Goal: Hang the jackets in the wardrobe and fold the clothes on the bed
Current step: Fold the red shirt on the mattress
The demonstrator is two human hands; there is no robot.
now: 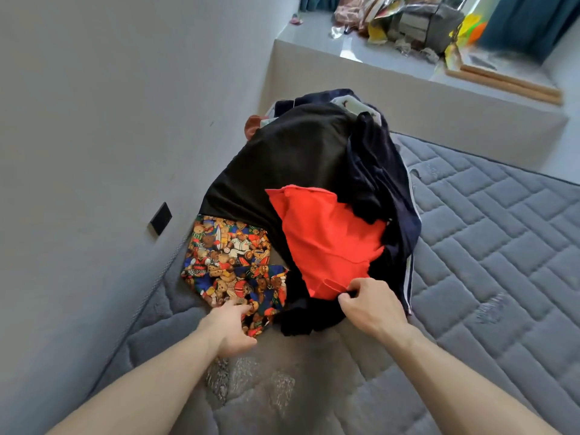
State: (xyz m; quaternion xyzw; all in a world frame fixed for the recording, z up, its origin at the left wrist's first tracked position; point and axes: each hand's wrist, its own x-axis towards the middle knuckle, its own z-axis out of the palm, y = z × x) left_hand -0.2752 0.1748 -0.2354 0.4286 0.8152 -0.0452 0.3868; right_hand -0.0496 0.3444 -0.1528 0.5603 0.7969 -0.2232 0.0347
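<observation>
A heap of clothes lies on the grey quilted mattress against the wall. On top is a large black garment, with a dark navy piece with white side stripes to its right. A bright red garment lies on the front of the heap. A teddy-bear print garment lies at the front left. My left hand grips the near edge of the bear print cloth. My right hand pinches the lower edge of the red garment.
The grey wall with a black socket plate runs along the left. Behind the beige headboard is a ledge with bags, clutter and two wooden rolls. A teal curtain hangs at the top right.
</observation>
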